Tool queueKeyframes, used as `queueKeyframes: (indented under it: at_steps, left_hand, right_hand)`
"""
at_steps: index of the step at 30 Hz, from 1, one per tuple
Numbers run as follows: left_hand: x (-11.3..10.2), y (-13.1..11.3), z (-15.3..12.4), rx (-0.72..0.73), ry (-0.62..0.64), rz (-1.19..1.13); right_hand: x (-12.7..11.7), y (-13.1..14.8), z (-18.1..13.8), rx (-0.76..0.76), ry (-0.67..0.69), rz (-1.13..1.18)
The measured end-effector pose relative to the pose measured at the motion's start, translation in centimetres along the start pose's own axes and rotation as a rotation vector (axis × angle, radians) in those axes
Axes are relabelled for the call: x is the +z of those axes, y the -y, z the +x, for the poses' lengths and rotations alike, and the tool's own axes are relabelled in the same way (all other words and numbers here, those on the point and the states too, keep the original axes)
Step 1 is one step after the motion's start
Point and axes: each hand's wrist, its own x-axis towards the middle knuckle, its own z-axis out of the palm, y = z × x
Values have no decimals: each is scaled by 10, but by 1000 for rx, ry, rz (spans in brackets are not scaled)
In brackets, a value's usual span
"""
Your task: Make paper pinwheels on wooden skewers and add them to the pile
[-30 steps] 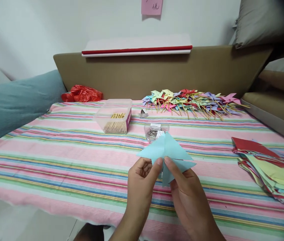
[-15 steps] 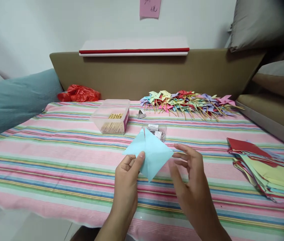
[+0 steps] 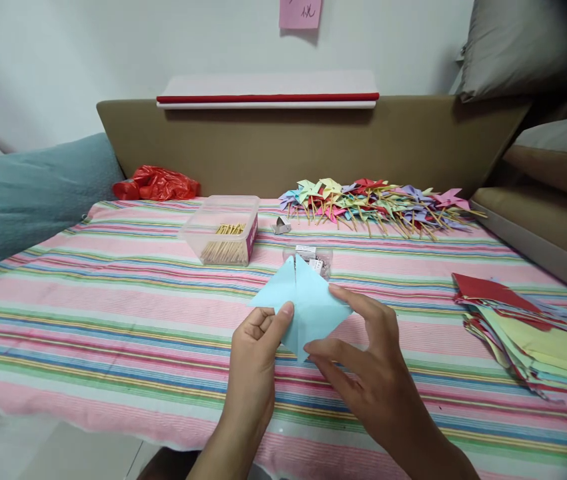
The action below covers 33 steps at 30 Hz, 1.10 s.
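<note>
A light blue square of paper (image 3: 316, 310), turned corner-up, is held over the striped cloth. A slit runs down from its top corner toward the middle. My left hand (image 3: 261, 340) is closed on its left part, the thumb pressed on top near the centre and the other fingers beneath. My right hand (image 3: 371, 353) touches the same paper: one fingertip lies at the upper right edge, while the thumb and another finger pinch around the bottom corner. Just behind the paper lies a clear packet of small parts (image 3: 321, 257), partly hidden by it.
A clear plastic box (image 3: 193, 233) holds many thin wooden sticks. Behind are a small grey piece (image 3: 281, 227), a red plastic bag (image 3: 158, 183) and a pile of paper pinwheels (image 3: 363, 203). A stack of coloured paper (image 3: 533, 340) lies at right on the striped cloth (image 3: 113, 333).
My right hand has moved left and its fingers now touch the paper's right edge and bottom corner. The paper and my left hand have shifted slightly right.
</note>
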Motion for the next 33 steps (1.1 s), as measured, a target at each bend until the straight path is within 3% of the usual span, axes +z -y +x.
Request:
queueKeyframes:
  at_steps: [5, 19, 23, 33]
  left_hand:
    - [0, 1, 0, 1, 16, 19]
    - [2, 5, -5, 0, 77, 150]
    - [3, 8, -5, -15, 97, 163]
    - [4, 9, -6, -10, 121, 121]
  right_hand:
    - [-2, 3, 0, 86, -18, 87]
    - [2, 11, 5, 823, -145, 597]
    - [3, 11, 5, 886, -165, 638]
    - [5, 11, 6, 863, -164, 657]
